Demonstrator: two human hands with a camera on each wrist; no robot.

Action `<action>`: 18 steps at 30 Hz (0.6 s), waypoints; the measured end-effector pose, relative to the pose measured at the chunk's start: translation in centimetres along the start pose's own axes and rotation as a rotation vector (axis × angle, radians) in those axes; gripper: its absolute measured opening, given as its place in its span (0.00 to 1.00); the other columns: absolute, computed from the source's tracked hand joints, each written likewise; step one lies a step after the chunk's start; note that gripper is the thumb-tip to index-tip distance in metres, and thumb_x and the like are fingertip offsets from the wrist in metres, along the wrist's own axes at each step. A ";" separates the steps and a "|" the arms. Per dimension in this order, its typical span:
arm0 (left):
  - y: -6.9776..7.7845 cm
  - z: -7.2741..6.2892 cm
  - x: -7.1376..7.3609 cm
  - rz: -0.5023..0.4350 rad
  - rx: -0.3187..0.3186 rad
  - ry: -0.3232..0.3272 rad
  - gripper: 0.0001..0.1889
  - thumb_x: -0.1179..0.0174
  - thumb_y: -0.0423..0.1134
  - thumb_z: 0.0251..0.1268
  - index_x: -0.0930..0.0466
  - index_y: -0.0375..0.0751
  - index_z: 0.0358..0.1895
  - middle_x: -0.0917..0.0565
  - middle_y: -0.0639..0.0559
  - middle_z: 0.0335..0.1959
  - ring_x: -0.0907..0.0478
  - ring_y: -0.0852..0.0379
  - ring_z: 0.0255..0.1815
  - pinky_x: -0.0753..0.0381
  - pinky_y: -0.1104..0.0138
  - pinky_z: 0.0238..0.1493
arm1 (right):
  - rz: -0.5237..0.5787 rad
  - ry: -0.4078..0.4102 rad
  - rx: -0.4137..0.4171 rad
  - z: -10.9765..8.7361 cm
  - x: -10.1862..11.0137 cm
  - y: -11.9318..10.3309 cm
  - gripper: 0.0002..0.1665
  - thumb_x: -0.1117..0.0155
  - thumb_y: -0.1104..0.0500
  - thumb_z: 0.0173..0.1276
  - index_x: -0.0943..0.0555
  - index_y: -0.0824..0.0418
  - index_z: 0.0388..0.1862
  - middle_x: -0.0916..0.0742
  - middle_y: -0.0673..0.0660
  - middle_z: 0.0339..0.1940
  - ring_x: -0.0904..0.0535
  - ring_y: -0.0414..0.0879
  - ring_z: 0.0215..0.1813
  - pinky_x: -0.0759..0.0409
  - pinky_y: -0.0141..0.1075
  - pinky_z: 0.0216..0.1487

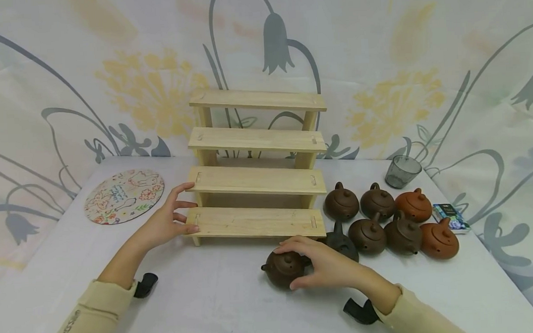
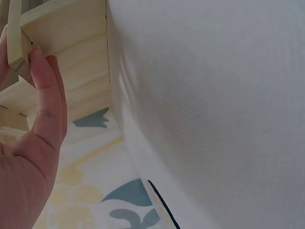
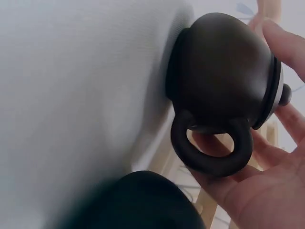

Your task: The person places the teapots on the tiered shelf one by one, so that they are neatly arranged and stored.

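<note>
A small dark brown teapot [image 1: 285,269] sits upright at the front of the table, its spout to the left. My right hand [image 1: 324,263] grips it round the body, thumb on the near side and fingers over the far side. In the right wrist view the teapot's looped handle [image 3: 212,148] and lidded body [image 3: 224,71] show, with the right hand [image 3: 271,186] beside them. My left hand [image 1: 168,223] holds the left end of a stepped wooden shelf [image 1: 255,221]. In the left wrist view that hand [image 2: 40,124] pinches a board's end [image 2: 18,47].
Right of the shelf several brown teapots [image 1: 367,236] and reddish ones [image 1: 439,239] stand close together. Behind them are a grey glass cup [image 1: 402,171] and a small printed box [image 1: 451,218]. A round patterned mat [image 1: 125,196] lies at the left. A floral cloth hangs behind the table.
</note>
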State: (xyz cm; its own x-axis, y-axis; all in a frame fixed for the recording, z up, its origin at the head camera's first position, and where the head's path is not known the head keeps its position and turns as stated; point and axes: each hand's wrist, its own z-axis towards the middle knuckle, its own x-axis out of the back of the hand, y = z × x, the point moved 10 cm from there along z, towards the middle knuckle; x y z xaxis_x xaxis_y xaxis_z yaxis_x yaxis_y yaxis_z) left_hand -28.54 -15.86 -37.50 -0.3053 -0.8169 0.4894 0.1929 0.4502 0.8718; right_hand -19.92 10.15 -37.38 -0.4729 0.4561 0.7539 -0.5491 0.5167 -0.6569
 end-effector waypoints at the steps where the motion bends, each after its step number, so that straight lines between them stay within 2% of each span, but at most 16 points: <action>1: 0.1 0.0 0.0 -0.003 -0.001 -0.001 0.52 0.31 0.30 0.51 0.59 0.56 0.72 0.31 0.29 0.58 0.21 0.48 0.37 0.25 0.60 0.35 | -0.001 -0.011 -0.005 0.1 -0.1 0.0 0.36 0.26 0.53 0.53 0.29 0.45 0.62 0.28 0.51 0.62 0.33 0.45 0.62 0.33 0.45 0.58; 6: 0.2 -0.1 0.0 -0.009 0.001 0.000 0.52 0.31 0.30 0.51 0.60 0.56 0.72 0.32 0.28 0.58 0.21 0.48 0.36 0.25 0.60 0.35 | -0.006 -0.071 0.005 0.9 -0.6 -0.1 0.38 0.25 0.55 0.51 0.30 0.47 0.62 0.28 0.50 0.62 0.33 0.43 0.62 0.34 0.43 0.59; 11: 0.2 -0.1 0.1 0.010 0.012 0.006 0.52 0.31 0.31 0.51 0.59 0.56 0.72 0.31 0.29 0.58 0.22 0.48 0.36 0.25 0.59 0.35 | -0.050 -0.075 0.041 1.6 -0.7 -0.5 0.38 0.22 0.53 0.47 0.28 0.47 0.58 0.25 0.44 0.57 0.30 0.40 0.57 0.32 0.40 0.55; 18: -0.4 0.2 0.1 0.045 0.046 0.014 0.52 0.30 0.33 0.50 0.58 0.57 0.72 0.31 0.30 0.58 0.22 0.47 0.37 0.25 0.58 0.35 | -0.102 -0.113 0.058 2.0 -0.9 -1.1 0.37 0.24 0.56 0.48 0.29 0.48 0.58 0.26 0.42 0.55 0.30 0.38 0.55 0.32 0.38 0.55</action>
State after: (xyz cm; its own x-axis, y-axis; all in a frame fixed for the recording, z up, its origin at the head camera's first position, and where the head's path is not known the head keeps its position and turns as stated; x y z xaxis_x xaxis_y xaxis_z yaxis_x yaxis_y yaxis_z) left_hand -28.80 -16.06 -37.78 -0.2841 -0.8004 0.5278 0.1625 0.5023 0.8493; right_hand -20.32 7.73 -37.34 -0.4855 0.3170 0.8147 -0.6353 0.5122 -0.5779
